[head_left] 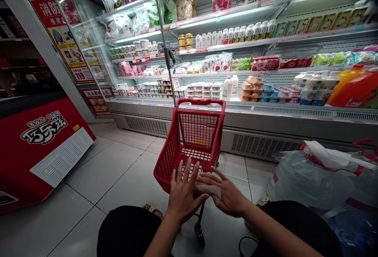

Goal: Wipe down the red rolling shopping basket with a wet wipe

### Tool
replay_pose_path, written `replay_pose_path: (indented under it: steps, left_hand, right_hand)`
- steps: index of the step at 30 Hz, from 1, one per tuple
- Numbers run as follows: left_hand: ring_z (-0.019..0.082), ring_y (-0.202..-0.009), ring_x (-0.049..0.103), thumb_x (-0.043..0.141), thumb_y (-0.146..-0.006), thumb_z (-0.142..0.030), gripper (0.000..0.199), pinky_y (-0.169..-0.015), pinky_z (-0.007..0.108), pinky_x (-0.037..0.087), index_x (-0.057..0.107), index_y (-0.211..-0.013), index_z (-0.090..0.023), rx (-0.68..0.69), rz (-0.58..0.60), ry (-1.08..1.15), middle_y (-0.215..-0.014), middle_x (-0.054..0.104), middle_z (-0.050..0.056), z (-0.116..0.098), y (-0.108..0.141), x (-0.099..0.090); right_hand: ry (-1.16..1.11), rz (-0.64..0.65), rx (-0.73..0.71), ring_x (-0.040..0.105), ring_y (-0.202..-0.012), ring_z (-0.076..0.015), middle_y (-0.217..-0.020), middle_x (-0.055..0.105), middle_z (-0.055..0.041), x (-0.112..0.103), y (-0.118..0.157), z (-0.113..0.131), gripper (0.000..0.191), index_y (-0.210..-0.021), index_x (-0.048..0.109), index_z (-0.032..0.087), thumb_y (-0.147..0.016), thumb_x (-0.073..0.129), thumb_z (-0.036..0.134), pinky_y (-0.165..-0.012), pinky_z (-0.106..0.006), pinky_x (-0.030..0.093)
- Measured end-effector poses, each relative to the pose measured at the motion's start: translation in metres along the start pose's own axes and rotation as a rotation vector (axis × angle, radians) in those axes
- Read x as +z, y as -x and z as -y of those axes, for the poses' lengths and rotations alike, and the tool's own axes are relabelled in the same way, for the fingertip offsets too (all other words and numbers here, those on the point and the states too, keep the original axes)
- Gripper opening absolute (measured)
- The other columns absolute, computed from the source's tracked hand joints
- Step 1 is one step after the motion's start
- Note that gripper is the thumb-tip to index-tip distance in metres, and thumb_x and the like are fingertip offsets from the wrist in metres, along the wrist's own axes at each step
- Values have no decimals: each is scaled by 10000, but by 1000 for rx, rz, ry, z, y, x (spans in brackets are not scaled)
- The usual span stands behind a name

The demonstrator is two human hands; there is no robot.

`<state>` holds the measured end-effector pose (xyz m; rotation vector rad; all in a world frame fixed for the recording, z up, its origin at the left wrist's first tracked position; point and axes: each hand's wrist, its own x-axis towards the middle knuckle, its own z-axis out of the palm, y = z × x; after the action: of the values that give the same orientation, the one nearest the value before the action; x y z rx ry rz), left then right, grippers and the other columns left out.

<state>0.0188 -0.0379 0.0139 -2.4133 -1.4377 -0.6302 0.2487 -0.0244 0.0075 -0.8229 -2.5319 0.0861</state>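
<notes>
A small red shopping cart with a lattice basket stands in front of my knees. Over its near edge I see my left hand, back upward, fingers spread and nothing in them. Just to the right, my right hand holds a crumpled white tissue between its thumb and fingers. The tissue reaches toward the left hand's thumb side; whether it touches that hand I cannot tell. The basket shows no goods in the part I can see.
Behind the cart runs a refrigerated display stocked with dairy, drinks and bags, with a glass door handle. A red freezer stands left. Plastic-wrapped water bottles sit at the right on the tiled floor.
</notes>
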Motion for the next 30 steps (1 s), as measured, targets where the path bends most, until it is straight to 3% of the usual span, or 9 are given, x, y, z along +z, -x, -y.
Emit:
replay_pose_path:
  steps: [5, 8, 13, 18, 21, 24, 27, 30]
  left_hand:
    - [398, -1577, 210, 463, -919, -817, 989, -1208, 585, 264, 107, -1688, -308, 32, 14, -11, -1739, 238, 92, -5, 2, -1]
    - [386, -1578, 220, 461, -950, -776, 936, -1206, 576, 280, 117, -1687, -313, 19, 12, -14, -1735, 251, 92, -3, 0, -2]
    - [366, -1575, 240, 446, -975, -742, 885, -1207, 565, 302, 122, -1683, -323, 31, 17, -2, -1732, 263, 85, 12, -1, -3]
    - [352, -1583, 225, 396, -993, -740, 853, -1216, 578, 289, 106, -1683, -330, -12, 9, -3, -1735, 259, 71, 22, 7, -8]
    - [388, -1587, 200, 412, -984, -746, 873, -1201, 643, 273, 115, -1687, -320, -91, -27, -31, -1736, 248, 92, 13, 10, -8]
    - [402, -1575, 238, 449, -969, -749, 948, -1202, 642, 282, 111, -1694, -240, -99, -64, -47, -1720, 276, 142, -5, 11, 0]
    - [368, -1541, 344, 449, -1020, -644, 886, -1214, 582, 314, 117, -1692, -171, -68, -124, -83, -1677, 359, 182, -16, 10, 12]
    - [337, -1501, 431, 429, -1074, -453, 692, -1207, 562, 352, 232, -1671, -165, -42, -137, -134, -1623, 454, 180, -14, 9, 20]
  right_hand:
    - [151, -61, 228, 360, -1542, -195, -1597, 509, 12, -29, -21, -75, 603, -1618, 376, 328, -1028, 332, 215, -1323, -575, 106]
    - [191, -63, 265, 355, -1544, -194, -1592, 516, -5, -32, -27, -93, 569, -1613, 394, 298, -1053, 301, 259, -1322, -563, 153]
    - [182, -148, 275, 337, -1554, -211, -1639, 450, -21, -19, -21, -81, 583, -1624, 373, 281, -1044, 317, 252, -1318, -556, 179]
    - [152, -169, 211, 270, -1581, -218, -1649, 434, -28, -10, -17, -45, 660, -1646, 322, 249, -990, 374, 198, -1321, -551, 178]
    - [130, -128, 123, 199, -1601, -217, -1710, 311, -11, -3, -16, -14, 782, -1676, 228, 255, -926, 413, 133, -1323, -515, 199]
    - [131, -73, 54, 177, -1606, -217, -1730, 243, 8, 0, -16, 4, 825, -1690, 155, 275, -926, 434, 129, -1321, -488, 217]
    - [160, -49, 33, 216, -1596, -202, -1716, 277, 23, -5, -16, -8, 796, -1684, 174, 313, -951, 438, 148, -1324, -487, 200]
    - [151, -92, 135, 310, -1565, -206, -1694, 336, 18, -16, -13, -44, 712, -1653, 293, 337, -970, 412, 171, -1320, -531, 177]
